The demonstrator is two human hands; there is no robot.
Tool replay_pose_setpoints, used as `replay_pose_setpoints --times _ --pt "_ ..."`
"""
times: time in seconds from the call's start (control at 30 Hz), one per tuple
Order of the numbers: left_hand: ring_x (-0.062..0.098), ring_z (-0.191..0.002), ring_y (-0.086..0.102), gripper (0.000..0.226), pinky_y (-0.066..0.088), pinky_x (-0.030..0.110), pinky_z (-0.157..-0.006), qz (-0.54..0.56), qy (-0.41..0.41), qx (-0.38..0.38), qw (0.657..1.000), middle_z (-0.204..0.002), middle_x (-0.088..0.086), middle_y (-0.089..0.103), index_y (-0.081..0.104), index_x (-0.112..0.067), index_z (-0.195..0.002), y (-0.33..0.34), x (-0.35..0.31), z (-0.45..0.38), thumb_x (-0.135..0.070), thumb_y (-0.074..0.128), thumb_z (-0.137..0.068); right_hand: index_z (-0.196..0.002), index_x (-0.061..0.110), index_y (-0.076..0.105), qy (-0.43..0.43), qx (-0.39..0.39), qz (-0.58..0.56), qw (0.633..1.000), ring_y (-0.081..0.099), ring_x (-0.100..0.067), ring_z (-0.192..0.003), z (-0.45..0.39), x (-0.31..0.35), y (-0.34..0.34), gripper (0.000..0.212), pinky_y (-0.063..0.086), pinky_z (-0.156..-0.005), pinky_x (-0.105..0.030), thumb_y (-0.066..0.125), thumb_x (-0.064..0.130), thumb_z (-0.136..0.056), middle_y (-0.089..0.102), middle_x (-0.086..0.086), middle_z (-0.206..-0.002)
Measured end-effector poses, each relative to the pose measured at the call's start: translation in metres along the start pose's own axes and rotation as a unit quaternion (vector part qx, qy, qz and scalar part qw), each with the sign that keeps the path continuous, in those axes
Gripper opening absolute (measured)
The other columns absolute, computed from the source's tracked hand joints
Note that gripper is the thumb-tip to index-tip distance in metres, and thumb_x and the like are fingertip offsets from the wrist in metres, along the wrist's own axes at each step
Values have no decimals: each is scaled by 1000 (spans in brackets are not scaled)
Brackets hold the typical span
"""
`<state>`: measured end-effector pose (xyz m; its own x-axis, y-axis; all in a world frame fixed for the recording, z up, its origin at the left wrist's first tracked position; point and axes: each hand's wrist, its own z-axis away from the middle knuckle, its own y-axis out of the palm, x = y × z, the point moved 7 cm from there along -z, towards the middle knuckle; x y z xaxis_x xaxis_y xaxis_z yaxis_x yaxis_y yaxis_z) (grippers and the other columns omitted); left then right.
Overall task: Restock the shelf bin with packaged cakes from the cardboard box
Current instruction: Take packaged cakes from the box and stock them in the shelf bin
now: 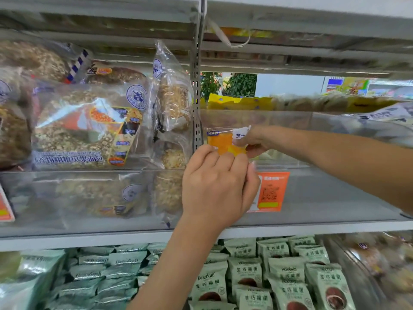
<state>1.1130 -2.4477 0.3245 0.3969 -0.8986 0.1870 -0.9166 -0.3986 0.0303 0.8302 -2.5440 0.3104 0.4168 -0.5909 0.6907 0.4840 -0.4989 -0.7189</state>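
A small packaged cake (225, 143), orange-yellow in a clear plastic wrapper with a white label end, sits between my two hands at the front left corner of the clear acrylic shelf bin (312, 121). My left hand (218, 186) comes up from below with its back to me, fingers curled so that the fingertips meet the cake's lower edge; I pinch the packet from underneath. My right hand (254, 140) reaches in from the right, forearm stretched across the bin's front, and its fingers are curled round the white end of the wrapper, holding it. The cake stands roughly upright, just beside the grey perforated metal upright (196, 97) that divides the shelving.

Further back in the bin lie yellow packets (237, 102), blurred. On the bin's front, just right of my left hand, hangs an orange price tag (271, 191) with a printed code. Left of the upright, large clear bags of grain-topped bagel bread (89, 126) are stacked behind another clear panel. On the shelf below, pale green snack packets (283, 280) with a brown round cake pictured on them fill the right side, and similar grey-green packets (100, 271) lie in piles to the left. The grey shelf edge (312, 229) runs between the two levels.
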Motion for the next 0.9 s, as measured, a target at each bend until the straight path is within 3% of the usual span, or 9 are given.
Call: replay_pose_setpoints --times 0.1,0.2,0.33,0.4,0.47,0.57,0.67,0.73,0.9 --pt "21 -49 43 42 40 29 -83 3 -2 5 1000 -51 1 50 58 -13 -60 0 0 0 -23 36 -95 -136 6 43 21 14 87 996 59 -30 -108 12 2 -11 61 53 -90 -44 67 33 -86 50 -17 -132" --pt "21 -49 41 38 40 29 -82 5 -8 12 1000 -50 0 47 56 -13 -59 0 1 -2 -21 40 -93 -140 3 36 10 8 106 994 52 -32 -119 36 10 -27 52 55 -80 -45 56 21 -95 38 -16 -144" --pt "22 -53 43 36 40 31 -83 22 -14 59 998 -56 2 49 56 -12 -64 -2 0 -4 -21 38 -94 -98 7 54 -101 -56 -35 993 58 -20 -64 92 29 -52 8 55 -55 -35 46 6 -96 60 -14 -89" --pt "24 -61 47 33 38 33 -91 13 -10 104 994 -64 4 51 58 -10 -71 -1 0 -3 -20 37 -95 -82 15 56 -173 -61 -115 976 65 -17 -66 136 36 -55 26 58 -63 -34 38 3 -96 64 -8 -82" --pt "28 -79 50 28 33 41 -104 13 2 158 987 -82 11 59 61 -4 -89 0 -3 4 -18 38 -94 -72 15 58 -291 -129 -116 941 66 -18 -69 188 40 -61 38 58 -74 -40 31 -5 -90 64 -2 -75" --pt "32 -121 40 44 17 50 -115 11 -9 193 981 -132 22 52 48 7 -131 -21 -10 28 -10 41 -90 -71 8 60 -453 -284 -44 844 57 -18 -67 276 22 -62 31 52 -68 -39 34 -8 -75 57 -2 -68" --pt "36 -124 45 51 26 49 -113 58 -6 211 976 -134 23 50 40 4 -133 -65 -33 75 0 42 -82 -74 0 58 -479 -356 -57 801 49 -18 -66 345 -39 -32 23 38 -62 -28 35 -3 -77 51 -4 -69" --pt "39 -108 55 39 41 47 -97 107 -1 263 959 -120 23 57 44 -1 -121 -92 -53 122 -2 41 -82 -75 0 58 -460 -328 -66 822 43 -10 -61 373 -91 13 22 32 -60 -21 37 -4 -80 50 -4 -68" --pt "32 -75 58 27 48 35 -61 174 -27 463 869 -92 14 60 46 -9 -99 -143 -94 261 -9 43 -73 -92 24 51 -249 -66 12 966 49 -6 -56 392 -249 173 17 32 -51 -16 42 11 -95 49 12 -72"
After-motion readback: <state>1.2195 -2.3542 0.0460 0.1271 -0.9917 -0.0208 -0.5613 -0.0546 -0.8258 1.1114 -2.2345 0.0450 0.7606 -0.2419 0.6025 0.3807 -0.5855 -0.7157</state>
